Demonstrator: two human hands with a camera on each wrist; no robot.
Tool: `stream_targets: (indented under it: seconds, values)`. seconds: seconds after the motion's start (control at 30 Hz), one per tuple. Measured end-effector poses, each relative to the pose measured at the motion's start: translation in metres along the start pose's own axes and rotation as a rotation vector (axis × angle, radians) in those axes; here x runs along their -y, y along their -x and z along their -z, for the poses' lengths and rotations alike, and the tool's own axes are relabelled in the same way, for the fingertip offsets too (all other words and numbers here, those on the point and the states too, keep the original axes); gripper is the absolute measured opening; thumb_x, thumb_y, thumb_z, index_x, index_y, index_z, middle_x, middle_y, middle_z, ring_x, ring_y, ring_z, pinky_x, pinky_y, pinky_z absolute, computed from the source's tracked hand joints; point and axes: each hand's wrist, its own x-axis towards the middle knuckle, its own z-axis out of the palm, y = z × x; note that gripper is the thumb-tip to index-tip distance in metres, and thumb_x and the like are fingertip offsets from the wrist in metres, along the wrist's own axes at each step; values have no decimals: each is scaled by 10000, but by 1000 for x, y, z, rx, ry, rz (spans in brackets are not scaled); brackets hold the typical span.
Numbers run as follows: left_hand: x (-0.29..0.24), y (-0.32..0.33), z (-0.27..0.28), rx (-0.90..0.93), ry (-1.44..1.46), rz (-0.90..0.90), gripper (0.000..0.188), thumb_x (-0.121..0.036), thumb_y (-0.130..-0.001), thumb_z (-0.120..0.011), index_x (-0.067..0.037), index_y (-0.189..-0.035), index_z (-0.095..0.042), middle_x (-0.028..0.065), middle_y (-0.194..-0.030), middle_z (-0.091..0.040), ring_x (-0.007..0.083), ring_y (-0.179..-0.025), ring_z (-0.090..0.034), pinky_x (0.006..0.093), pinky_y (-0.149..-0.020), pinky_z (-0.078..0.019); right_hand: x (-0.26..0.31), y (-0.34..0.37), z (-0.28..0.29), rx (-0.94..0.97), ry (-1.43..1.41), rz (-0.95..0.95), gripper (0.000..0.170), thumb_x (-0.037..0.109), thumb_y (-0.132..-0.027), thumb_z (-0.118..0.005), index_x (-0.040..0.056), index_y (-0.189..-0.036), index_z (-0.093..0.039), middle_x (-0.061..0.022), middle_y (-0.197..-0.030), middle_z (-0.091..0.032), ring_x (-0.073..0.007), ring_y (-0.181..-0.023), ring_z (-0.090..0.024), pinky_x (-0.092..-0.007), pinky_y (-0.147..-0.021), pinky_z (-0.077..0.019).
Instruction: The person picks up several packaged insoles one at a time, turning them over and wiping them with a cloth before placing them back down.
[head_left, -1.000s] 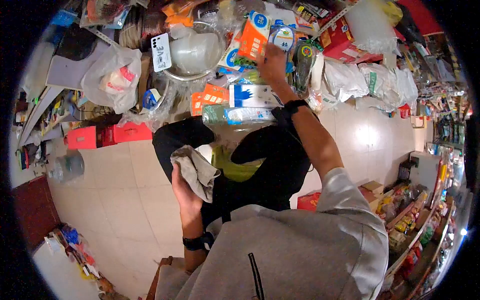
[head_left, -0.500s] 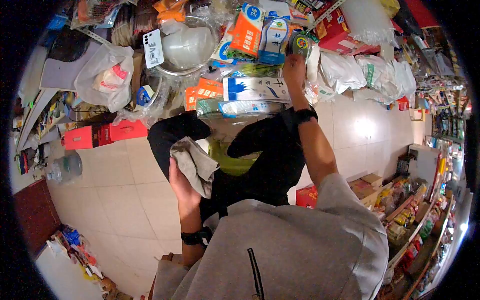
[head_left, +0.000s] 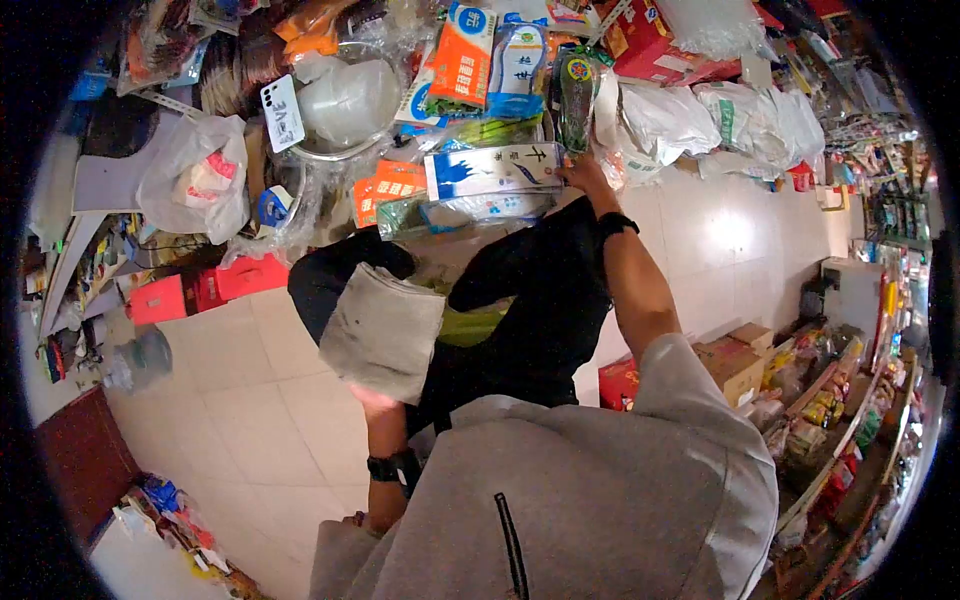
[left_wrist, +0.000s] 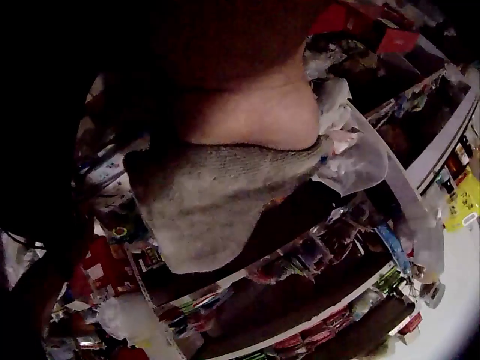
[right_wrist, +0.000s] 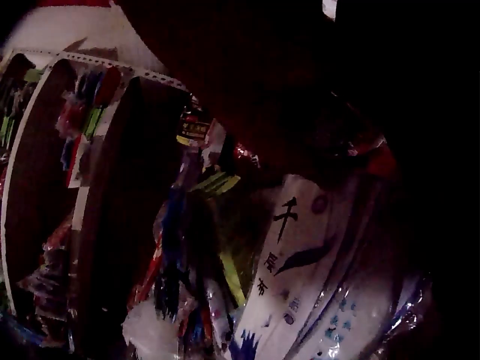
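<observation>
A grey cloth (head_left: 385, 330) spreads flat over my left hand (head_left: 376, 399), hiding most of the fingers. In the left wrist view the cloth (left_wrist: 206, 206) reaches out past the hand (left_wrist: 251, 120) and shows a ribbed edge. My right hand (head_left: 588, 180) pinches the right end of a long white packet (head_left: 490, 170) with blue print and dark characters. This packet (right_wrist: 281, 266) also fills the lower right of the dark right wrist view. Just beyond the right hand lies a dark green packet (head_left: 576, 100) with a round emblem.
Orange-and-white packets (head_left: 465, 60) and a blue-and-white packet (head_left: 518, 65) lie behind the white one. Smaller orange packets (head_left: 390, 185) are at its left. A metal basin (head_left: 355, 150) holds a cloudy plastic container (head_left: 350, 100), beside a white phone (head_left: 283, 113). White bags (head_left: 670, 120) stand right.
My right hand left the orange packet, passed over the dark green one, and came nearer to the white packet's right end. The bunched cloth in my left hand has turned and spread flat.
</observation>
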Motion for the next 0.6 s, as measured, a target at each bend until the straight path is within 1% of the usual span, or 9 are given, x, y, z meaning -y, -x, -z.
stream_targets:
  seconds: [0.1,0.13,0.2,0.23,0.3,0.4,0.5,0.53,0.6]
  values:
    - [2,4,1,35,131,1,628,-514,-964,-402,-141,-1464,-337,98,-1508,-352,334,-1386,-317,504,-1156,-217,18,4,7,108,-69,-200,609,402,-696,-790,58,-1167,-617,-191,-1021,-661,-320,-922,-640,-393,-799,-520]
    - [2,5,1,47,172,2,633,-516,-965,-399,-140,-1468,-329,96,-1513,-343,335,-1389,-313,508,-1153,-221,39,25,13,77,-260,-90,574,373,-710,-786,66,-1163,-615,-161,-1005,-661,-284,-896,-633,-375,-761,-523]
    - [0,5,-1,71,222,2,643,-519,-966,-394,-137,-1476,-313,94,-1523,-326,338,-1395,-305,515,-1148,-230,32,16,13,44,-453,29,539,344,-725,-783,74,-1159,-613,-130,-988,-662,-248,-870,-627,-357,-722,-526]
    - [0,5,-1,71,220,-6,648,-521,-967,-392,-136,-1481,-305,92,-1529,-317,339,-1398,-301,519,-1146,-234,-6,-18,7,62,-327,123,512,289,-734,-776,68,-1161,-599,-121,-992,-662,-243,-857,-626,-364,-709,-529]
    - [0,8,1,48,201,-22,652,-522,-967,-393,-135,-1483,-300,92,-1533,-309,344,-1402,-293,529,-1143,-236,-5,-21,8,80,-202,212,490,234,-743,-769,62,-1163,-585,-111,-996,-662,-238,-845,-624,-372,-695,-531]
    - [-3,6,11,-41,97,-50,646,-514,-960,-410,-137,-1477,-314,100,-1530,-314,365,-1404,-276,560,-1139,-222,13,-10,16,-171,-535,259,481,46,-705,-766,34,-1152,-589,-130,-1059,-662,-273,-870,-638,-381,-742,-535]
    - [-9,6,17,-113,19,-86,642,-507,-955,-424,-139,-1472,-325,107,-1528,-317,382,-1405,-262,585,-1136,-212,49,22,21,-67,-584,37,432,-33,-704,-735,11,-1120,-628,-179,-1217,-609,-332,-984,-630,-365,-863,-512]
    - [-11,4,16,-106,-15,-147,626,-505,-958,-426,-132,-1455,-349,97,-1509,-351,345,-1388,-309,544,-1126,-258,71,55,32,-184,-150,419,394,-37,-745,-699,8,-1129,-625,-175,-1249,-586,-318,-1025,-618,-350,-890,-500]
    - [-17,1,12,-102,-46,-215,611,-503,-962,-429,-125,-1438,-373,88,-1490,-385,308,-1370,-356,502,-1117,-304,111,100,48,-289,296,791,358,-42,-786,-664,6,-1138,-622,-172,-1280,-562,-304,-1066,-605,-335,-918,-488]
